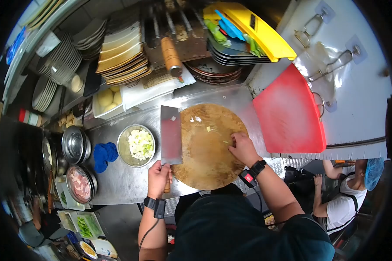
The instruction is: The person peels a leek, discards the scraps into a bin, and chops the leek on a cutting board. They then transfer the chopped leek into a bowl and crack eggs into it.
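Note:
My left hand (158,177) is closed around the wooden handle of a cleaver (171,135), whose broad blade lies along the left side of a round wooden chopping block (209,156). Over the block's right side, my right hand (245,150) has its fingers bent and pressed together, fingertips down at the wood; what they hold, if anything, is hidden. A few small pale scraps (198,118) lie near the block's far edge. Left of the cleaver stands a steel bowl (121,148) of chopped pale green and white vegetable pieces (141,143).
A blue cloth (104,156) and a bowl of raw meat (79,182) sit further left. A red cutting board (289,113) leans at the right. Stacked plates (123,54) and a yellow slicer (252,28) fill the back shelf. Another person (346,200) is at the lower right.

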A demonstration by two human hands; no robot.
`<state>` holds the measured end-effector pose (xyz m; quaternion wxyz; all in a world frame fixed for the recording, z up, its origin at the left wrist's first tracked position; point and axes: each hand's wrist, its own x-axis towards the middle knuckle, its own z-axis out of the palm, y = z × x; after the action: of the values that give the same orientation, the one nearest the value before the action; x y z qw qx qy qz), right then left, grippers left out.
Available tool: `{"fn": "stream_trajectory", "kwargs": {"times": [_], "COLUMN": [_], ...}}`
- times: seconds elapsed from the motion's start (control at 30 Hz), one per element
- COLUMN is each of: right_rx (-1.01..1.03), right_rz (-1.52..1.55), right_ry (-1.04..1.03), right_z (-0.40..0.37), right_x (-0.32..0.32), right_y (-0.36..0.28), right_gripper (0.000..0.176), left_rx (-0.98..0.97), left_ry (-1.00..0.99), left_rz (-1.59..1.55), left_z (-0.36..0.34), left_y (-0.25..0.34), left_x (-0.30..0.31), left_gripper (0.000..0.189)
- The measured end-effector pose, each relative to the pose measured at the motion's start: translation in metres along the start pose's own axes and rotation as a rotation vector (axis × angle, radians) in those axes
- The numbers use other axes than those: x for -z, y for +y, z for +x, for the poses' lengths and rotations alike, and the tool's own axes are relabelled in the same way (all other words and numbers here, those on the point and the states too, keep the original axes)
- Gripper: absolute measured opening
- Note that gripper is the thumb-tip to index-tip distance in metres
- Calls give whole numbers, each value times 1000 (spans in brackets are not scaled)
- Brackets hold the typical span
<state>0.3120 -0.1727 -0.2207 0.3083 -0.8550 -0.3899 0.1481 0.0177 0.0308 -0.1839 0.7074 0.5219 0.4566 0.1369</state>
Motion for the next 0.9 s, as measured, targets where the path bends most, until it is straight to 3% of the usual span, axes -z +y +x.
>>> {"fn": "stream_trajectory", "kwargs": {"times": [0.17, 0.3, 0.4, 0.47, 0.5, 0.57, 0.67, 0.9], "right_rx": [21, 4, 1, 167, 164, 345, 425, 393], "right_rz": [22, 112, 115, 44, 43, -46, -138, -137], "right_ry": [22, 36, 67, 131, 130, 128, 63, 11], "right_z": [26, 39, 31, 29, 31, 37, 39, 25], "right_x": [-15, -24, -11, -3, -2, -2, -4, -9], "right_y": [-5, -9, -23, -26, -23, -16, -9, -3], "right_gripper": [13, 14, 26, 40, 40, 45, 45, 44], "left_rx": [39, 89, 143, 151, 150, 164, 198, 194], "left_ry": [-122, -207, -307, -347, -394, -401, -453, -453], "left_rz": [-59, -18, -7, 38, 88, 95, 78, 69], "left_z": [21, 28, 22, 18, 16, 9, 2, -2], "left_y": [-17, -12, -11, -16, -16, -13, -16, -31], "left_x": [15, 1, -8, -9, -12, -20, -23, -26], "left_gripper": [8, 10, 11, 12, 14, 17, 16, 13]}}
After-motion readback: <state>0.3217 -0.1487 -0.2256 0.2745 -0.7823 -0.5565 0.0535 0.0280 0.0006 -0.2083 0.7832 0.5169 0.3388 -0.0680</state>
